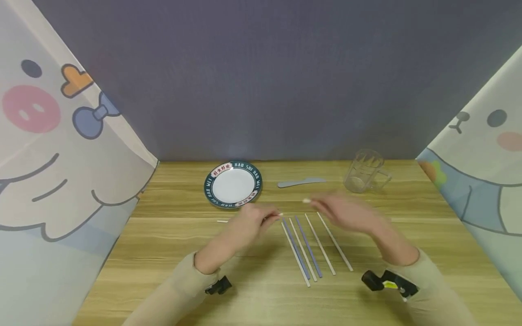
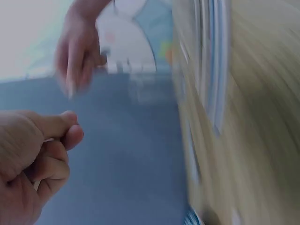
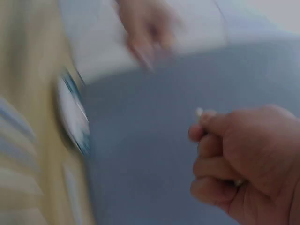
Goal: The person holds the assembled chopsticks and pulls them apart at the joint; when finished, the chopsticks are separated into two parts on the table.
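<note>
landmark for all positions: the round green-rimmed plate [image 1: 233, 202], lying on the wooden tabletop [image 1: 171, 253].

left hand [image 1: 250, 218]: positioned at the plate's near right edge. its grip pinches a thin white piece [image 1: 281, 214] between thumb and forefinger, the tip pointing away from the plate. the remaining fingers are curled.

right hand [image 1: 346, 210]: well to the right of the plate, blurred. its grip pinches a second white piece [image 1: 306, 200], tip directed toward the plate. most of that item is covered by the fingers; its full length cannot be told.

straight sticks [image 1: 311, 244]: six counted, four white and two purple, side by side in a slanted row to the right of the plate and nearer the person. the leftmost ones are set closer together than the two at the far right.

pale knife [image 1: 302, 182]: flat, right of the plate, near it. clear mug [image 1: 364, 172]: upright, farther right of the plate, beyond the knife, handle facing away from the plate. dark backdrop [image 1: 261, 81]: behind the plate.
</note>
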A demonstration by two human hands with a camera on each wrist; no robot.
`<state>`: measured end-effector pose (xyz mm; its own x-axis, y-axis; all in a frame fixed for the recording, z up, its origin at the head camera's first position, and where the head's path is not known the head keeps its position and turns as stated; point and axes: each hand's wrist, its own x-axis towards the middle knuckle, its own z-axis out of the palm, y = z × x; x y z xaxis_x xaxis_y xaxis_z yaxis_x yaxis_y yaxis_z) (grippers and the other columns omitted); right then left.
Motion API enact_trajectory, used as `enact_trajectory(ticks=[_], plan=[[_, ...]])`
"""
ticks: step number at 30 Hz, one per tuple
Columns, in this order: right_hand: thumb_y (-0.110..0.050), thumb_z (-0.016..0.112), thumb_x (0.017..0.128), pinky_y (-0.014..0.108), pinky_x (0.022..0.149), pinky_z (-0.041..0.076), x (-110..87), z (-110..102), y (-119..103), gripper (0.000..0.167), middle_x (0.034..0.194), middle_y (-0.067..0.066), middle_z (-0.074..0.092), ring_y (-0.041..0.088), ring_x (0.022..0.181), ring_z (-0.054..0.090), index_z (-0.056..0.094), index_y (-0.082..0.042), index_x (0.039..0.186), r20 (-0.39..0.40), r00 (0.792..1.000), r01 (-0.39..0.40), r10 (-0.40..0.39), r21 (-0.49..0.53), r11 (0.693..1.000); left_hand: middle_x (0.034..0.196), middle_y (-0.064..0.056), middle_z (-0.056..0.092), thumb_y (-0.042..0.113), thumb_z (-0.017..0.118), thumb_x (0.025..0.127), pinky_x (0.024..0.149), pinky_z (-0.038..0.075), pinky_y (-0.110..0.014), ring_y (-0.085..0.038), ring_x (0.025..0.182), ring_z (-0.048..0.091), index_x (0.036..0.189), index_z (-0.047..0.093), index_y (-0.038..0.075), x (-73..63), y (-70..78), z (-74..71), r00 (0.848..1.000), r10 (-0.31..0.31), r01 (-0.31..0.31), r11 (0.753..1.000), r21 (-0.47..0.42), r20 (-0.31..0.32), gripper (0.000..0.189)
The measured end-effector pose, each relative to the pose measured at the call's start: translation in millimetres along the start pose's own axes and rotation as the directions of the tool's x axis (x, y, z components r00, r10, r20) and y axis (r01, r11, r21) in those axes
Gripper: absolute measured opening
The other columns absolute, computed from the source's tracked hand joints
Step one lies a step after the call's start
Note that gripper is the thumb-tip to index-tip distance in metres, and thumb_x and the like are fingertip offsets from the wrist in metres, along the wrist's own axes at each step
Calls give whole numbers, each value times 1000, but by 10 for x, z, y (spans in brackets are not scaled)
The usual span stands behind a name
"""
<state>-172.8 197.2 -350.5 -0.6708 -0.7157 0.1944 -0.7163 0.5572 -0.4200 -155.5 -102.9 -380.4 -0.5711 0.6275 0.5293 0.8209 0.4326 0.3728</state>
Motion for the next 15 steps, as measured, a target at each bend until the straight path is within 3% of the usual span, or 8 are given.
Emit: enact_trajectory(ticks=[3, 5, 11, 15], plan=[[-10, 56, 110, 22, 59, 39, -240, -268, 170, 27, 70, -17, 36, -7, 59, 27, 55, -20, 85, -154, 986, -76, 62, -85, 993, 87, -8, 81, 2, 79, 92, 67, 59, -12, -14, 72, 76, 92, 78, 2, -137, -170, -112, 998, -47, 48, 999, 18, -40, 2], [-6, 60, 107, 21, 59, 32, -379, -397, 267, 29, 70, -16, 32, -6, 59, 24, 52, -23, 85, -204, 978, -75, 48, -126, 989, 86, -8, 81, 2, 82, 91, 63, 57, -10, -12, 71, 75, 89, 78, 3, -218, -262, -170, 997, -59, 60, 998, 21, -54, 4], [-2, 62, 105, 22, 61, 33, -603, -385, 462, 16, 69, -22, 34, -9, 57, 26, 58, -16, 108, -187, 981, -91, 60, -159, 983, 85, -3, 73, -2, 78, 90, 53, 47, -11, -4, 62, 57, 95, 79, 4, -398, -438, -220, 997, -75, 76, 997, 24, -17, 8], [3, 58, 104, 19, 54, 33, -706, -260, 579, 18, 71, -20, 33, -10, 57, 26, 52, -10, 113, -181, 981, -86, 68, -95, 992, 89, -3, 66, -7, 72, 85, 60, 54, -18, -9, 70, 59, 101, 80, 2, -503, -512, -221, 993, -115, 114, 993, 41, 38, 20]])
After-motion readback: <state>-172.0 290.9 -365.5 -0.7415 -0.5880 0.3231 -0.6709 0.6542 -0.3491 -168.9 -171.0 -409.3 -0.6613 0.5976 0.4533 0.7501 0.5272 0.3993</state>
